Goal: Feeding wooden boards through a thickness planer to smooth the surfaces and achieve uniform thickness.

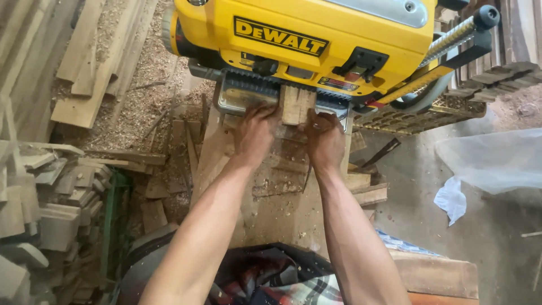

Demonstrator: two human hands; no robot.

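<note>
Nearest the camera, a plaid cloth (293, 288) lies across the person's lap, and both bare forearms stretch forward over a dusty wooden bench (282, 209). The left hand (255, 134) and right hand (326, 138) sit side by side, each grip curled narrow, fingertips pressing on the near end of a short wooden block (297, 104) that lies between them. Just beyond the grips, the block's far end enters the mouth of a yellow thickness planer (316, 39). Left of the left grip, stacked offcuts (51, 209) and sawdust (148, 79) cover the floor.
</note>
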